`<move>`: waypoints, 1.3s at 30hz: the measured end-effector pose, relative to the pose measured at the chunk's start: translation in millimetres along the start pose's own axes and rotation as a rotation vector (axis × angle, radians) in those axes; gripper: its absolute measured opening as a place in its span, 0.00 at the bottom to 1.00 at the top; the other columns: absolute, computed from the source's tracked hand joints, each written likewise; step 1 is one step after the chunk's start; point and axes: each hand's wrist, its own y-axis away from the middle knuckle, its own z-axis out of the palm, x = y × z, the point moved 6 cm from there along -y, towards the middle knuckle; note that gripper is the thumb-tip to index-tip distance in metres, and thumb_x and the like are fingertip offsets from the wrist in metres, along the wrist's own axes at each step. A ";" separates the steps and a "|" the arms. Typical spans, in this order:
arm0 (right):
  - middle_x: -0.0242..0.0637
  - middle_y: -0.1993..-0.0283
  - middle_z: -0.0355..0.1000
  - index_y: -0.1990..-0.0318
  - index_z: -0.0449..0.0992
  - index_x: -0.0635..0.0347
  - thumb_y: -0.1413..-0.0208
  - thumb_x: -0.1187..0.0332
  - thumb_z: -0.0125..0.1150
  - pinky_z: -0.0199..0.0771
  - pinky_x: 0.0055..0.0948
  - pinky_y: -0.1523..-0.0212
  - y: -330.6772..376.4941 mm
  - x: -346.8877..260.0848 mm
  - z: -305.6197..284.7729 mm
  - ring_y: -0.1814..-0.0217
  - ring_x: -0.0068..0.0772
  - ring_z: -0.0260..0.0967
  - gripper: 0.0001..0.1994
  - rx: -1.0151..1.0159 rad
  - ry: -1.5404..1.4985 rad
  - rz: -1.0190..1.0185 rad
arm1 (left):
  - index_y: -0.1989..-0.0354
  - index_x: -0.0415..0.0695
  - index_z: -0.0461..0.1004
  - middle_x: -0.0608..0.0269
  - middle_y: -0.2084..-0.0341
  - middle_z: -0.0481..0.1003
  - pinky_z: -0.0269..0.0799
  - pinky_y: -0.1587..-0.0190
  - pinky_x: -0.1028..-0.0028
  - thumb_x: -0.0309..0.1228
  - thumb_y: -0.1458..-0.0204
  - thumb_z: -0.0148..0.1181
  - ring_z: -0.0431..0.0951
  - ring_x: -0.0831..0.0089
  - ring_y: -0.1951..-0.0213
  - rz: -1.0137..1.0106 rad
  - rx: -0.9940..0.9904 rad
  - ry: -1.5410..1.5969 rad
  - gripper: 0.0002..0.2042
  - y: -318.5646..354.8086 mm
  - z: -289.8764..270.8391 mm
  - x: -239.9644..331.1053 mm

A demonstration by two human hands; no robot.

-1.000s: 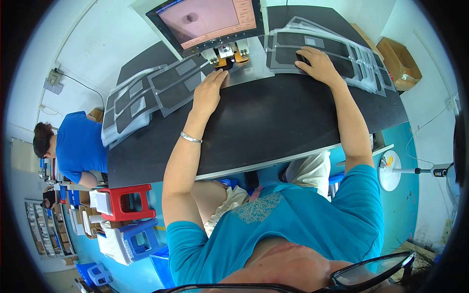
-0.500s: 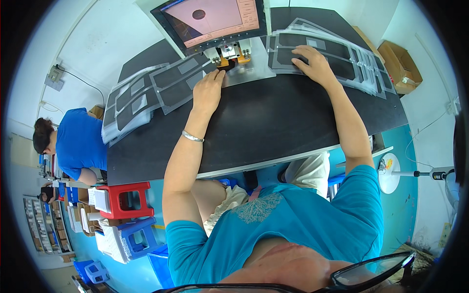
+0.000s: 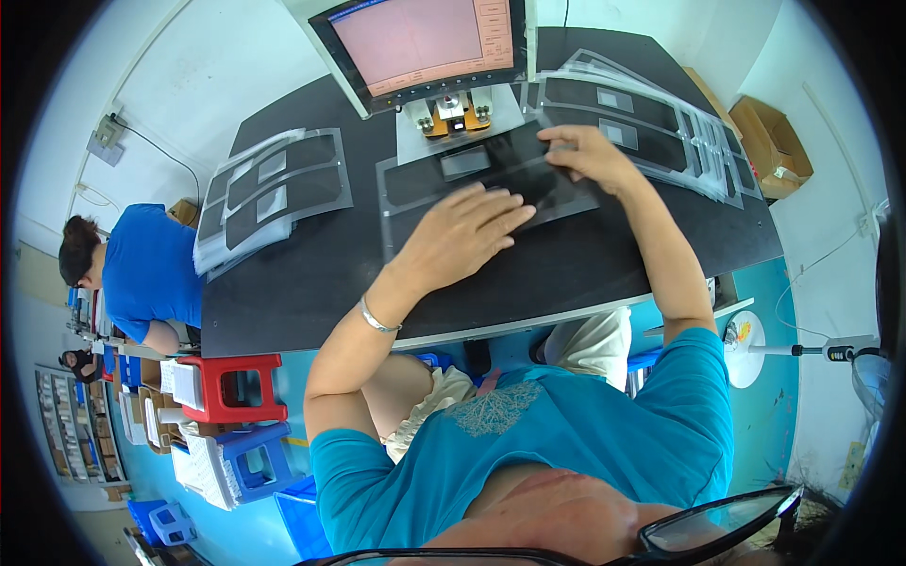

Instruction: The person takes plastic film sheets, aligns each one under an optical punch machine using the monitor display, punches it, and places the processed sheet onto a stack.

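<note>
A clear film sheet with black panels (image 3: pixel 425 184) lies across the table in front of the machine, its right part blurred by motion. My left hand (image 3: pixel 464 234) rests flat on its lower middle, fingers stretched out. At the sheet's upper right, my right hand (image 3: pixel 596 158) has its thumb and fingers bent around the edge. Just beyond the sheet, the small machine head (image 3: pixel 455 118) with orange parts stands over a metal plate. Above it, the monitor (image 3: pixel 411 47) shows a plain pink picture.
Similar sheets form a left stack (image 3: pixel 283 184) and a fanned right stack (image 3: pixel 651 108) on the black table (image 3: pixel 311 292). A cardboard box (image 3: pixel 769 146) stands past the right edge. At far left a person in blue (image 3: pixel 151 269) bends over, near red and blue stools (image 3: pixel 236 387).
The sheet has moved right, from beside the left stack to before me. My left hand came with it; my right hand left the right stack for its edge. The monitor's dark disc is gone.
</note>
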 end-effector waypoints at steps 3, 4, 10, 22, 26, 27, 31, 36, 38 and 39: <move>0.29 0.64 0.72 0.44 0.78 0.64 0.45 0.73 0.57 0.62 0.20 0.78 11.0 -3.0 -43.4 0.72 0.17 0.65 0.19 0.170 0.209 -0.039 | 0.38 0.50 0.72 0.59 0.40 0.71 0.61 0.33 0.56 0.38 0.51 0.69 0.69 0.60 0.37 -0.150 -0.091 -0.022 0.29 3.7 -12.0 -31.3; 0.30 0.64 0.72 0.44 0.78 0.65 0.45 0.73 0.57 0.63 0.20 0.77 14.8 -2.7 -54.5 0.73 0.18 0.65 0.20 0.208 0.228 0.008 | 0.38 0.50 0.71 0.58 0.39 0.70 0.60 0.33 0.54 0.36 0.53 0.70 0.67 0.58 0.36 -0.229 -0.086 -0.062 0.30 12.7 -17.7 -49.9; 0.36 0.62 0.75 0.44 0.78 0.66 0.46 0.71 0.57 0.64 0.22 0.76 12.6 14.2 -84.8 0.73 0.20 0.64 0.21 0.292 0.275 0.027 | 0.34 0.55 0.67 0.57 0.33 0.64 0.55 0.30 0.49 0.16 0.57 0.59 0.58 0.54 0.29 -0.667 -0.306 -0.508 0.36 96.7 -32.1 -148.9; 0.36 0.65 0.74 0.46 0.77 0.70 0.49 0.74 0.57 0.67 0.25 0.77 15.2 12.9 -91.1 0.79 0.22 0.64 0.21 0.306 0.268 -0.003 | 0.42 0.51 0.76 0.59 0.41 0.74 0.64 0.36 0.50 0.29 0.40 0.54 0.70 0.56 0.37 -0.700 -0.041 -0.607 0.17 107.9 -35.8 -179.5; 0.37 0.64 0.74 0.46 0.78 0.69 0.48 0.74 0.57 0.67 0.25 0.77 14.1 14.3 -93.0 0.78 0.23 0.65 0.21 0.272 0.285 0.013 | 0.47 0.49 0.78 0.61 0.50 0.79 0.71 0.44 0.58 0.29 0.41 0.55 0.78 0.58 0.47 -0.649 -0.012 -0.510 0.14 91.0 -25.6 -162.5; 0.37 0.63 0.74 0.46 0.78 0.69 0.48 0.74 0.57 0.67 0.25 0.77 13.8 14.4 -92.8 0.78 0.23 0.65 0.21 0.267 0.292 0.016 | 0.49 0.48 0.79 0.62 0.53 0.81 0.74 0.48 0.61 0.28 0.42 0.55 0.80 0.60 0.51 -0.636 -0.029 -0.472 0.13 86.1 -20.7 -157.1; 0.36 0.63 0.74 0.45 0.78 0.68 0.47 0.73 0.57 0.67 0.25 0.77 13.2 13.0 -91.7 0.77 0.22 0.65 0.21 0.266 0.295 0.022 | 0.51 0.47 0.79 0.62 0.57 0.81 0.76 0.52 0.64 0.23 0.46 0.55 0.81 0.61 0.54 -0.561 -0.031 -0.449 0.15 75.1 -7.0 -143.3; 0.37 0.59 0.75 0.44 0.78 0.65 0.47 0.72 0.58 0.68 0.24 0.75 11.7 15.9 -92.1 0.71 0.22 0.67 0.21 0.277 0.270 0.053 | 0.49 0.46 0.78 0.60 0.54 0.81 0.76 0.50 0.65 0.20 0.48 0.54 0.81 0.60 0.52 -0.534 0.058 -0.470 0.18 70.5 -11.2 -143.7; 0.39 0.57 0.76 0.44 0.78 0.64 0.47 0.72 0.59 0.72 0.27 0.69 14.7 11.9 -88.1 0.67 0.26 0.70 0.21 0.293 0.259 0.051 | 0.47 0.47 0.78 0.59 0.51 0.80 0.75 0.48 0.65 0.18 0.49 0.54 0.80 0.60 0.49 -0.469 0.066 -0.560 0.20 73.0 -13.0 -143.0; 0.40 0.56 0.77 0.44 0.78 0.64 0.47 0.71 0.59 0.75 0.29 0.63 17.6 8.8 -87.6 0.62 0.29 0.73 0.21 0.316 0.248 0.050 | 0.47 0.47 0.78 0.59 0.51 0.80 0.75 0.48 0.65 0.18 0.49 0.54 0.80 0.60 0.49 -0.470 0.067 -0.562 0.20 75.3 -13.0 -145.2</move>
